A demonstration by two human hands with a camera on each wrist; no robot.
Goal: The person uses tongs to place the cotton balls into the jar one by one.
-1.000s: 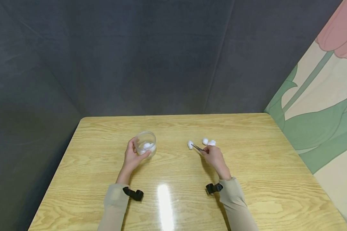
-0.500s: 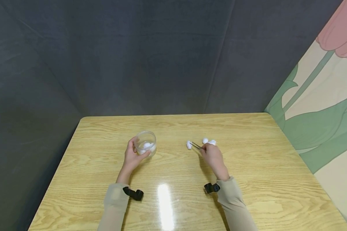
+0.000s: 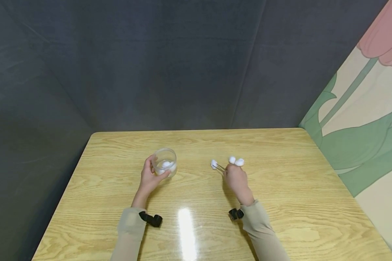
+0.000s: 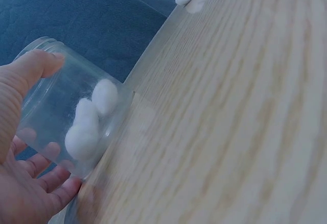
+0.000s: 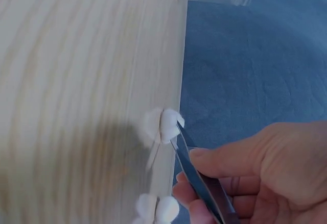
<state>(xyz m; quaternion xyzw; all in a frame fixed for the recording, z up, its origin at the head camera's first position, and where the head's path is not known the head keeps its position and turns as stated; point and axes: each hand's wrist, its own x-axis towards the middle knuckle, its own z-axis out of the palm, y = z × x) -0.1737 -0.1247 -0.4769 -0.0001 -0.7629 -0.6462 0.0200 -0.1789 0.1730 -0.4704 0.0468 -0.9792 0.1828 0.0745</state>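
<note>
My left hand (image 3: 151, 179) grips a clear plastic jar (image 3: 164, 156) standing on the table, thumb on one side and fingers round the other. Several white cotton balls (image 4: 84, 137) lie at the bottom of the jar. My right hand (image 3: 236, 179) pinches metal tweezers (image 5: 196, 178) between thumb and fingers. The tweezers' tips are spread around a single cotton ball (image 5: 170, 125) on the table; whether they squeeze it I cannot tell. Just beyond the right hand, more cotton balls (image 3: 239, 162) lie close together.
The wooden table (image 3: 117, 145) ends at a dark curtain (image 3: 170, 72) at the back. A floral-patterned cloth (image 3: 362, 145) stands along the right. A bright light reflection (image 3: 187, 232) shows on the tabletop near the front.
My right hand has shifted slightly left and turned, and the tweezers' tips have moved down around the cotton ball, which has shifted slightly left. The left hand and jar have stayed in place.
</note>
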